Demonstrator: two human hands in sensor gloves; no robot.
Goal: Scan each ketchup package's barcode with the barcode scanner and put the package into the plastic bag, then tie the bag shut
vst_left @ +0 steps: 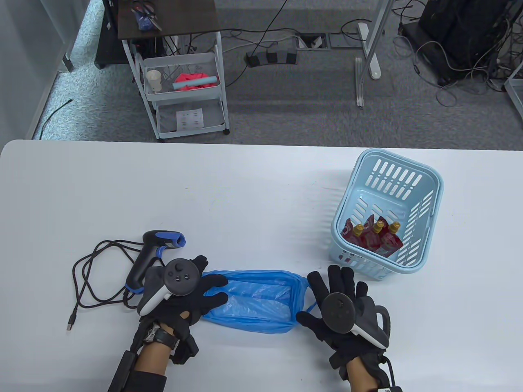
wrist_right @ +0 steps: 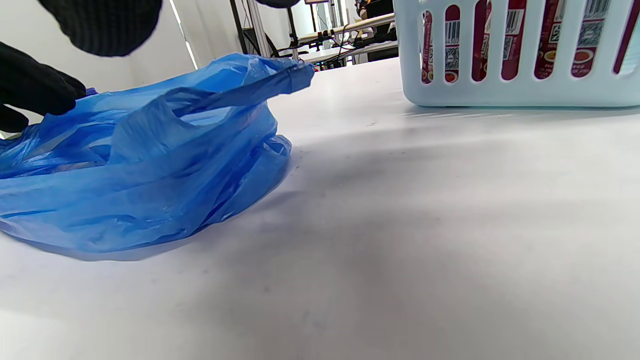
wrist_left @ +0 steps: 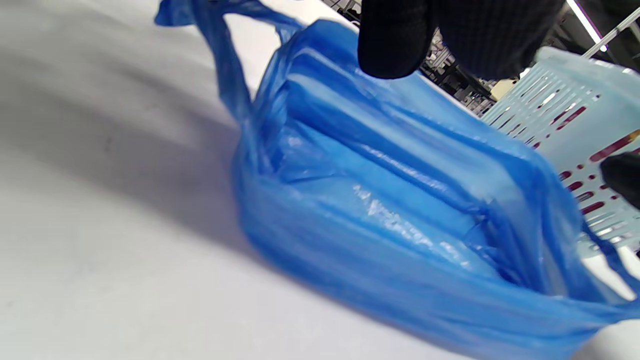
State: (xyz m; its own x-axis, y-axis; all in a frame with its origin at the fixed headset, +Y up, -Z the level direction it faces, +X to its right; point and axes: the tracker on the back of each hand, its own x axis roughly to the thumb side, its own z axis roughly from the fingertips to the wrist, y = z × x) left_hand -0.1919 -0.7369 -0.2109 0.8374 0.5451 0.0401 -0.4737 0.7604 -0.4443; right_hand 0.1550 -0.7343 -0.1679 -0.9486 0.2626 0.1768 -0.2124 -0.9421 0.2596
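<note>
- The blue plastic bag (vst_left: 255, 302) lies on the white table (vst_left: 229, 192) near its front edge, between the two hands, with its mouth spread open and facing right.
- The left hand (vst_left: 192, 296) rests on the left end of the bag, fingers straight and laid flat over the plastic; they press it and do not curl round it.
- The right hand (vst_left: 341, 304) is at the bag's right end, fingers stretched and spread. Its thumb lies against the bag's mouth by a thin handle loop; whether it pinches the plastic cannot be told.
- In the left wrist view the bag (wrist_left: 400, 210) stands open like a shallow trough, with nothing visible inside.
- The barcode scanner (vst_left: 151, 255), black with blue trim, lies on the table just behind the left hand, its cable (vst_left: 92, 277) looped out to the left.
- A light blue basket (vst_left: 425, 183) stands to the right, behind the right hand, apart from the bag.
- Three red ketchup packages (vst_left: 374, 239) with gold caps stand inside it; the right wrist view shows barcodes through the slots (wrist_right: 452, 32).
</note>
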